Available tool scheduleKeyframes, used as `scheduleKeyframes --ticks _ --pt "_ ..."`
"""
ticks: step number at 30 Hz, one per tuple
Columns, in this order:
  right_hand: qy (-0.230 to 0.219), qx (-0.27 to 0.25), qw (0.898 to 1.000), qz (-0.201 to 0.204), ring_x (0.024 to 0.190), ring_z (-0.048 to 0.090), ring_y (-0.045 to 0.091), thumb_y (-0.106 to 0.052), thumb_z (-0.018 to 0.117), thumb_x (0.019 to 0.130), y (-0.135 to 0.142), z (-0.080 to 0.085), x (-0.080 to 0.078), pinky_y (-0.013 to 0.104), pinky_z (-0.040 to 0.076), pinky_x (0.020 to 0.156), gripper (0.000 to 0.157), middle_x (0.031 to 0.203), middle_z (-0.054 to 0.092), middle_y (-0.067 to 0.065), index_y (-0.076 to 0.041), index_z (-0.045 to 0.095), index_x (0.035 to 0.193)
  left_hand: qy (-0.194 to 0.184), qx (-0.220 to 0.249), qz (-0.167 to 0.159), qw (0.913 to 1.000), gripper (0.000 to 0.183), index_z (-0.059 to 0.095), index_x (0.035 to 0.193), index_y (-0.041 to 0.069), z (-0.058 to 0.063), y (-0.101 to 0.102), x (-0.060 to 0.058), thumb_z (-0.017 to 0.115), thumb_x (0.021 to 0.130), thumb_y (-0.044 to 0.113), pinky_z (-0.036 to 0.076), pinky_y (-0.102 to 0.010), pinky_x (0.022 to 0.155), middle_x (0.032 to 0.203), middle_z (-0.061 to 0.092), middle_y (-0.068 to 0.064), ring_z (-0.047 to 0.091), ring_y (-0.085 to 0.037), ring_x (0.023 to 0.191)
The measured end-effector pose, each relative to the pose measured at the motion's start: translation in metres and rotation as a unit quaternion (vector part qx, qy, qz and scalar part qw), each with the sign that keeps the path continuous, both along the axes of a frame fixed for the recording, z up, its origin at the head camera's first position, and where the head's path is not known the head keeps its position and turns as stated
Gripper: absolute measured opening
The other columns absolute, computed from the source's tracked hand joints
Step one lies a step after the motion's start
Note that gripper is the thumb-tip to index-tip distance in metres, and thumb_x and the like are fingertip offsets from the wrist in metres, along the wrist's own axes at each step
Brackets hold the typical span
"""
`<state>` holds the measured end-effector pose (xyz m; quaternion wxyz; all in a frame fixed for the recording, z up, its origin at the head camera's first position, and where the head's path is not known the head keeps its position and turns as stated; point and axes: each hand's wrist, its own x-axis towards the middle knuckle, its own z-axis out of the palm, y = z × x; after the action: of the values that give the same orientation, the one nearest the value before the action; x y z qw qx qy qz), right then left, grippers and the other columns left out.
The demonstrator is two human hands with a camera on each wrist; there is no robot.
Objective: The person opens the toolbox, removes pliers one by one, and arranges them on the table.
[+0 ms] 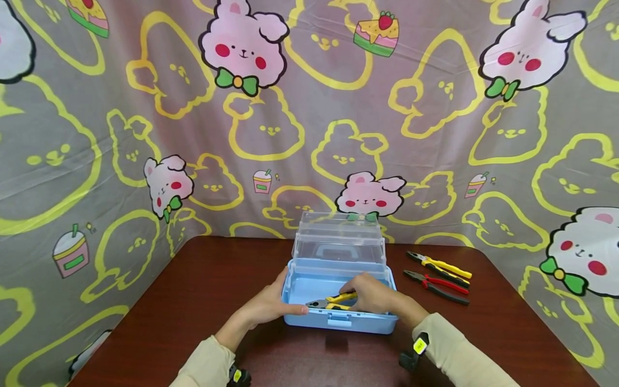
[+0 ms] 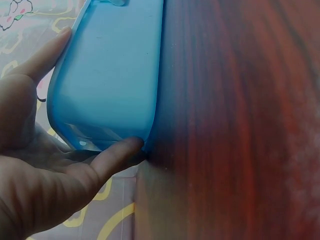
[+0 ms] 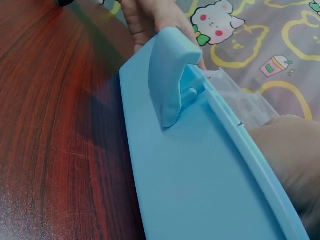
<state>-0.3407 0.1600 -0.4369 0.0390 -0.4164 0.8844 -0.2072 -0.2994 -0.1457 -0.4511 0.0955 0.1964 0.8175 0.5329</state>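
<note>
A light blue plastic toolbox (image 1: 309,321) stands on the table with its clear lid (image 1: 309,249) raised at the back. At its left end, my left hand (image 1: 266,303) grips the box, thumb along the front corner and the other fingers round the side; the left wrist view shows this hand (image 2: 45,170) spread around the end wall. My right hand (image 1: 373,294) reaches into the box and holds pliers (image 1: 317,305) by their yellow-and-black handles, the grey head pointing left near the front rim. In the right wrist view the front latch (image 3: 167,80) hides most of the inside.
Right of the box lie pliers with yellow-and-black handles (image 1: 442,266) and, nearer, pliers with red-and-black handles (image 1: 437,285). The dark red-brown wooden table (image 1: 213,274) ends against a patterned cloth (image 1: 271,183) behind and at both sides.
</note>
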Motion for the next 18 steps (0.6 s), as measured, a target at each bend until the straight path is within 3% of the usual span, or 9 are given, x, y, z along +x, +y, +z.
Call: scheduleKeyframes --ticks 6,11,18 --pt "0.011 -0.01 1.0 -0.004 0.097 0.066 0.009 -0.017 0.089 0.083 0.003 0.004 0.002 0.035 0.054 0.086 0.036 0.105 0.076 -0.004 -0.004 0.079 0.115 -0.004 -0.004 0.006 1.0 0.122 0.003 0.167 0.016 0.0 0.0 0.0 0.089 0.082 0.038 0.036 -0.062 0.108 0.159 0.036 -0.02 0.048 -0.037 0.132" --pt "-0.003 -0.026 1.0 -0.001 0.096 0.066 0.01 -0.018 0.088 0.084 0.006 0.011 0.004 0.035 0.055 0.087 0.036 0.106 0.075 -0.006 -0.004 0.079 0.115 -0.005 -0.015 0.019 0.9997 0.125 0.004 0.167 0.014 0.0 0.001 0.0 0.09 0.08 0.041 0.034 -0.063 0.109 0.161 0.034 -0.02 0.045 -0.038 0.134" --pt "-0.017 -0.039 0.999 0.005 0.093 0.066 0.012 -0.02 0.087 0.085 0.013 0.019 0.009 0.035 0.055 0.084 0.034 0.106 0.075 -0.008 -0.009 0.079 0.115 -0.005 -0.013 0.015 0.9998 0.124 0.004 0.167 0.015 0.0 0.001 -0.001 0.089 0.081 0.041 0.035 -0.062 0.109 0.161 0.034 -0.02 0.046 -0.039 0.133"
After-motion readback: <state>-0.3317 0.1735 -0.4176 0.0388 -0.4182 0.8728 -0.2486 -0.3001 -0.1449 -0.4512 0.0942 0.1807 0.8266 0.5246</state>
